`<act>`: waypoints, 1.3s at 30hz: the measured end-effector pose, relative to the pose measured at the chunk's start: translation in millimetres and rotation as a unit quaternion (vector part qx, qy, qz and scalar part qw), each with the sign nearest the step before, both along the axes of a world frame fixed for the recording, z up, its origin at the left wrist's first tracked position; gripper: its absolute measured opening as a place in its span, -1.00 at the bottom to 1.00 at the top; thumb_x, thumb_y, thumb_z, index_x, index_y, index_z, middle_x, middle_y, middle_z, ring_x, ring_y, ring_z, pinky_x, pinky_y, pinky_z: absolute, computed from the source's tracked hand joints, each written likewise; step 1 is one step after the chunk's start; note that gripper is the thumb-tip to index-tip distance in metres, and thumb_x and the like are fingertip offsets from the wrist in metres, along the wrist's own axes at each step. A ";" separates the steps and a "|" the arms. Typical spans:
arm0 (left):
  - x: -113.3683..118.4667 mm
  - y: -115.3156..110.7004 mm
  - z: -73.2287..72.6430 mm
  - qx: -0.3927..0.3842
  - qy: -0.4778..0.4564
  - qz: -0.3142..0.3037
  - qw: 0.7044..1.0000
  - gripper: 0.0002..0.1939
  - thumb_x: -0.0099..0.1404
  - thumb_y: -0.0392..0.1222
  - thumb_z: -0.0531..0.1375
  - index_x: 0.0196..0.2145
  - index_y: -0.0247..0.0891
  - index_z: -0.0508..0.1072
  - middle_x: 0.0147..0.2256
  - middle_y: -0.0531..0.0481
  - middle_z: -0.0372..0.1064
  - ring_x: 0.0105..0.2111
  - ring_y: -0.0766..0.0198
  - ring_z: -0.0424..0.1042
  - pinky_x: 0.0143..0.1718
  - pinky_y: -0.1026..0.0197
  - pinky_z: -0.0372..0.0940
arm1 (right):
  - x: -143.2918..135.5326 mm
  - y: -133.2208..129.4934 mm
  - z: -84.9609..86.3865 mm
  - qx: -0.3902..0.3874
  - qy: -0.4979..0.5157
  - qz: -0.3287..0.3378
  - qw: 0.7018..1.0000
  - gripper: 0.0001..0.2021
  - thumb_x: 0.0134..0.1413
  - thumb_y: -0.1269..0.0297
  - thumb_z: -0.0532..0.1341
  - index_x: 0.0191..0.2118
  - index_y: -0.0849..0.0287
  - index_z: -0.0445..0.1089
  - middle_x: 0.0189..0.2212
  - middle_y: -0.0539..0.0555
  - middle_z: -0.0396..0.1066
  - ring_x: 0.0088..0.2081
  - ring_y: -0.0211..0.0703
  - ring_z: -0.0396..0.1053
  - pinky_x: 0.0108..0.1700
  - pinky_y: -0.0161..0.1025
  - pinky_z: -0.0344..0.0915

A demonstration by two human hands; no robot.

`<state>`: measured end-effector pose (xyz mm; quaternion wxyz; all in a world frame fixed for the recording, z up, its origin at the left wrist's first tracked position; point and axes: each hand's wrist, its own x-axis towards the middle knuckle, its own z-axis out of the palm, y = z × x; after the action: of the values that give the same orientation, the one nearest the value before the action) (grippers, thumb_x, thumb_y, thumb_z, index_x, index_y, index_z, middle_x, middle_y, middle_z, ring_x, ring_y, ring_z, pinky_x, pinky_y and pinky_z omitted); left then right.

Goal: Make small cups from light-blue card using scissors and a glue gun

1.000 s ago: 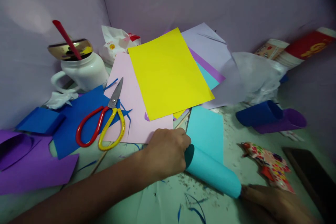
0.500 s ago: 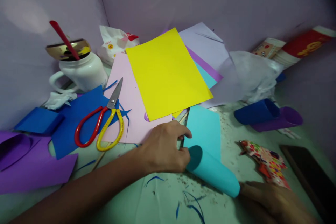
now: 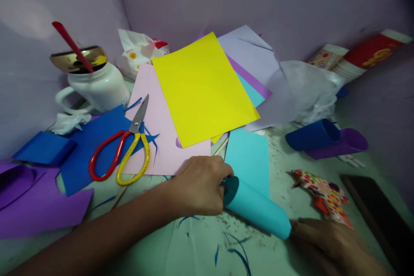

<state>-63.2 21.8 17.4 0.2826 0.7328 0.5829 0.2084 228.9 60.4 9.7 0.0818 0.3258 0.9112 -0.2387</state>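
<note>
A light blue paper (image 3: 258,209) lies on the table with its near part rolled into a tube and its far part flat. My left hand (image 3: 202,185) grips the tube's left end, its fingers curled round the edge. At the tube's right end is my right hand (image 3: 326,235), fingers closed on the paper's edge, the fingertips partly hidden. Just beyond lies a yellow sheet (image 3: 205,90) on top of a pink sheet (image 3: 150,77). Scissors (image 3: 136,125) with red and yellow handles rest on blue paper (image 3: 87,138) to the left.
A white mug (image 3: 98,88) stands at the back left. Purple paper (image 3: 48,207) lies front left. On the right are a blue paper tube (image 3: 312,134), a purple tube (image 3: 351,143), a patterned glue gun (image 3: 326,194), a dark flat object (image 3: 378,211) and a plastic bag (image 3: 310,86).
My left hand has closed on the left end of the light blue tube, whose opening looks narrower. The whole view has shifted slightly.
</note>
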 end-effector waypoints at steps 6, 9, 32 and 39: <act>0.6 -0.4 1.4 -0.008 0.028 -0.014 0.999 -0.82 0.00 -0.35 0.15 -0.37 -0.24 0.44 -0.35 -0.07 0.43 -0.37 0.16 0.41 -0.42 0.20 0.27 | -4.0 5.1 3.4 0.008 0.027 0.043 0.999 -0.71 0.09 0.49 -0.03 -0.46 0.13 0.39 -0.60 0.02 0.42 -0.59 -0.27 0.37 -0.52 -0.35 0.17; 0.9 0.3 1.2 -0.008 0.018 -0.002 1.000 -0.83 0.02 -0.33 0.14 -0.38 -0.25 0.45 -0.37 -0.07 0.43 -0.39 0.17 0.40 -0.43 0.20 0.25 | -7.2 7.5 7.3 0.006 0.021 0.078 0.997 -0.73 0.05 0.52 -0.02 -0.47 0.14 0.36 -0.63 -0.01 0.39 -0.61 -0.30 0.35 -0.54 -0.37 0.14; 2.6 5.7 -4.3 0.000 0.020 0.022 1.000 -0.80 0.15 -0.32 0.03 -0.50 -0.32 0.43 -0.45 -0.06 0.38 -0.45 0.25 0.34 -0.43 0.23 0.18 | -17.0 0.3 7.0 0.079 0.016 0.060 0.995 -0.72 0.02 0.53 -0.05 -0.54 0.19 0.32 -0.70 -0.02 0.31 -0.66 -0.32 0.26 -0.56 -0.32 -0.01; 3.5 6.3 -4.2 -0.033 0.023 0.025 0.999 -0.80 0.14 -0.34 0.04 -0.52 -0.32 0.44 -0.46 -0.08 0.37 -0.47 0.25 0.34 -0.46 0.24 0.18 | -9.0 3.9 6.2 0.066 -0.003 0.084 0.994 -0.76 0.06 0.50 0.00 -0.49 0.15 0.34 -0.64 -0.03 0.38 -0.62 -0.30 0.35 -0.55 -0.34 0.08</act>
<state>-59.7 28.1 13.1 0.2877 0.7127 0.6140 0.1797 219.9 64.3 15.8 0.0826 0.2531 0.9489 -0.1693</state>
